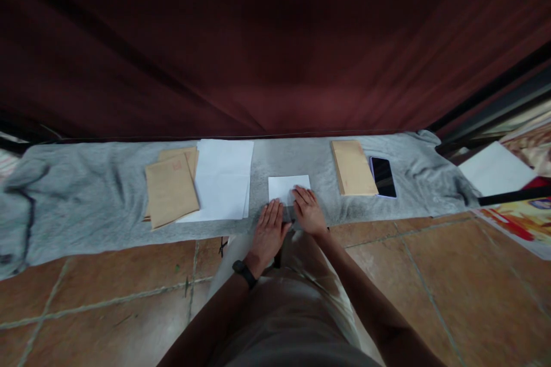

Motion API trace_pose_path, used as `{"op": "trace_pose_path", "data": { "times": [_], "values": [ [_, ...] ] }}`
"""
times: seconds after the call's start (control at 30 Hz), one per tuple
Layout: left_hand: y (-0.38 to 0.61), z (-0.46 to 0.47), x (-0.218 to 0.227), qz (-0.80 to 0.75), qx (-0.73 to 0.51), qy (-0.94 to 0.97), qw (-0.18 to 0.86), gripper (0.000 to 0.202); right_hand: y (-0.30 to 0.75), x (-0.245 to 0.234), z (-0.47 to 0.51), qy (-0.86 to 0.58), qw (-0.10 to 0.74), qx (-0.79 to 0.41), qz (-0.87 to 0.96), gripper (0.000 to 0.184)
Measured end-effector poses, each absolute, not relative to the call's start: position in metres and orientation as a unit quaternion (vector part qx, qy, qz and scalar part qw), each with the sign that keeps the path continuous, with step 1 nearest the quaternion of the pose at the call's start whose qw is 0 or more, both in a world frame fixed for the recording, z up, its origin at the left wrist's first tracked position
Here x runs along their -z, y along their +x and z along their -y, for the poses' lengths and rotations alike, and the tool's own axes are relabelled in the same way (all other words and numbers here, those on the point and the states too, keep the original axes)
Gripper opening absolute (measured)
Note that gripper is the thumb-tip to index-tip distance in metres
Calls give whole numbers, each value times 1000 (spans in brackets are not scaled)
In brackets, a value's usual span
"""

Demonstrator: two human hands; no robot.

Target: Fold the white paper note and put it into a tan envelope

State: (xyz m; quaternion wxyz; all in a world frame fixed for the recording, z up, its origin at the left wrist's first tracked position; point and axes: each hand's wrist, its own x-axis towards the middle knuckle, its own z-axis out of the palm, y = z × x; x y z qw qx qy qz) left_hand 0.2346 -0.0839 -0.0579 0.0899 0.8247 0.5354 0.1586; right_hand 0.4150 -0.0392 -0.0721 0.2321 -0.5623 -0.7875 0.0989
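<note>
A small white folded paper (286, 184) lies flat on the grey cloth right in front of me. My left hand (269, 229) rests on its near left edge, fingers stretched out and flat, with a dark watch on the wrist. My right hand (309, 212) presses on its right part with the fingers extended. Left of the paper is a stack of larger white sheets (224, 180), partly under brown envelopes (172, 189). On the right lies another stack of brown envelopes (353, 167).
A phone (383, 176) lies beside the right envelopes. The narrow surface is covered by a wrinkled grey cloth (94, 189). Behind it hangs a dark red curtain (275, 57). At the far right are a white sheet (497, 169) and a colourful printed sheet (523, 221). Tiled floor (400, 275) shows below.
</note>
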Motion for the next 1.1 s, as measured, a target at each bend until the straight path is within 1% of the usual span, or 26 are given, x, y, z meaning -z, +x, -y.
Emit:
{"op": "trace_pose_path", "data": {
  "times": [0.1, 0.23, 0.3, 0.47, 0.77, 0.93, 1.1],
  "values": [
    [231, 88, 60, -534, -150, 828, 82, 61, 409, 66, 37, -530, 234, -122, 806, 44],
    [233, 89, 58, -538, -138, 827, 83, 57, 394, 56, 31, -452, 209, -166, 851, 42],
    [234, 89, 58, -539, -137, 826, 88, 55, 387, 54, 25, -438, 198, -169, 860, 42],
    [234, 89, 63, -545, -139, 822, 94, 59, 378, 56, 6, -444, 181, -139, 867, 41],
    [232, 88, 65, -536, -138, 829, 79, 58, 369, 57, -18, -476, 174, -112, 855, 43],
    [231, 88, 62, -535, -136, 829, 89, 58, 369, 52, -2, -485, 184, -106, 848, 46],
    [230, 89, 56, -526, -125, 836, 88, 56, 384, 56, 36, -483, 172, -105, 852, 47]
  ]
}}
